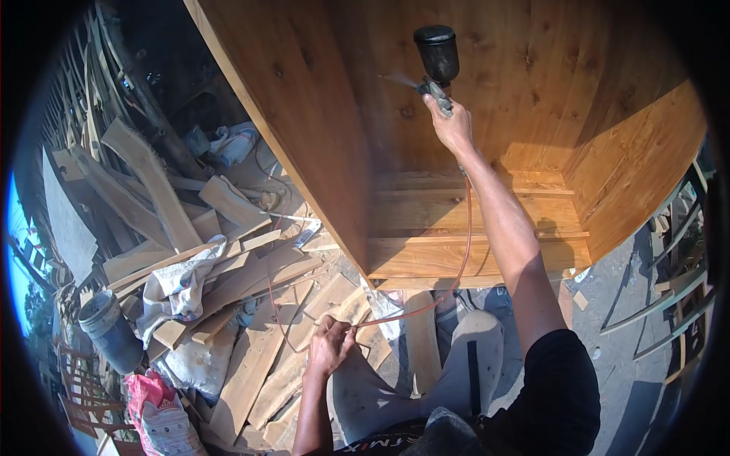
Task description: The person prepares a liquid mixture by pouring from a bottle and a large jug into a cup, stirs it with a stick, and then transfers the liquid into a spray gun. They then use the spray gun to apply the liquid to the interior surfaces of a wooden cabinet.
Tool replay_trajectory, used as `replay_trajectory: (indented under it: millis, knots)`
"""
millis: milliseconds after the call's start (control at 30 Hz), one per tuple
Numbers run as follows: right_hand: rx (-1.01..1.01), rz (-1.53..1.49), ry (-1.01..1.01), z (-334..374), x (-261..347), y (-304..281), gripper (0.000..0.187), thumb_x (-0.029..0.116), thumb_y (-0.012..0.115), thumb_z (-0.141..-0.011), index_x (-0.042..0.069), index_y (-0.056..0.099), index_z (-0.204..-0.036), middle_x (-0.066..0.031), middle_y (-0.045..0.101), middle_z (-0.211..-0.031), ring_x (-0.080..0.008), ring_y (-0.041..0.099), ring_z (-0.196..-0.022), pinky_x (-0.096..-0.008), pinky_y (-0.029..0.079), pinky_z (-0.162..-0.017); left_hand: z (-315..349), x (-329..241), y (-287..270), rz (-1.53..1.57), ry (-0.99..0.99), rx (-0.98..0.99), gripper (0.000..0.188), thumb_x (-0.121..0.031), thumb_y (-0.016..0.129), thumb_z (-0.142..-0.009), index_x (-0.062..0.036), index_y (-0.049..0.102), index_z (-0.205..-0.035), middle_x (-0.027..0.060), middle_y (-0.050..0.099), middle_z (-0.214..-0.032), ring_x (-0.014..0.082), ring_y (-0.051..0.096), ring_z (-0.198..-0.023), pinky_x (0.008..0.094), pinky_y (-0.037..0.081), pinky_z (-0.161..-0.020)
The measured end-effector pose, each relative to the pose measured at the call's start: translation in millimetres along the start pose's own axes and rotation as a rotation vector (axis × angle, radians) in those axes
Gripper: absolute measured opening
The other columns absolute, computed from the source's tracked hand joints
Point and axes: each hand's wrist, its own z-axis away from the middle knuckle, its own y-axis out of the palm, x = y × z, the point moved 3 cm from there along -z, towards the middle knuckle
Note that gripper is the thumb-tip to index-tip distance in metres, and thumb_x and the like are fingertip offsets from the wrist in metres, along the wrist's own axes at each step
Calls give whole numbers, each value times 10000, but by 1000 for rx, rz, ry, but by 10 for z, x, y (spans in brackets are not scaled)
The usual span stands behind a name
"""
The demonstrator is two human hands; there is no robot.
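My right hand is wrapped round a spray gun with a black paint cup on top. A pale mist leaves its nozzle toward the left, inside a large wooden cabinet with brown, glossy boards. From the gun's handle an orange air hose hangs down and curves to the lower left. There my left hand is closed on the hose, in front of my left knee. Past that hand the hose loops up over the wood pile.
Loose planks and offcuts cover the ground at left, with a white cloth on them. A dirty bucket and a pink-and-white sack stand at far left. Curved wooden strips lean at right.
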Motion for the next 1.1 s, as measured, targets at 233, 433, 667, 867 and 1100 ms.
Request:
replay_trajectory:
  millis: [233, 433, 667, 867, 1100]
  knots:
    - [-3, 10, 16, 430, -770, 339, 479, 462, 734, -987, -16, 738, -973, -266, 723, -825, -475, 726, -864, -500, 550, -765, 120, 127, 113, -79, -42, 4, 242, -328, 718, -1031, -97, 784, -1060, 113, 702, -907, 347, 729, -832, 462, 586, -740]
    - [73, 93, 110, 818, -1321, 518, 461, 434, 722, -990, -25, 725, -949, -293, 716, -839, -504, 715, -906, -538, 544, -775, 212, 166, 185, -146, 1, -74, 220, -336, 749, -1003, -120, 783, -1015, 100, 696, -862, 334, 721, -795, 451, 573, -706]
    - [136, 197, 227, 1183, -1915, 784, 449, 423, 709, -977, -26, 730, -967, -324, 713, -897, -535, 688, -965, -580, 534, -817, 243, 160, 212, -189, 45, -108, 201, -307, 773, -985, -106, 779, -984, 101, 692, -834, 326, 717, -757, 441, 573, -681]
    - [242, 263, 299, 1358, -2044, 882, 264, 264, 661, -961, 16, 743, -997, -318, 715, -933, -544, 671, -979, -593, 526, -825, 251, 160, 216, -183, 44, -97, 213, -318, 774, -984, -105, 778, -993, 99, 699, -837, 329, 723, -744, 441, 577, -670]
    - [188, 192, 158, 1013, -1540, 696, 426, 370, 709, -989, -44, 683, -890, -326, 681, -846, -553, 661, -923, -575, 516, -757, 238, 185, 198, -198, 27, -54, 229, -338, 754, -999, -111, 780, -1019, 107, 710, -848, 342, 733, -766, 454, 582, -689]
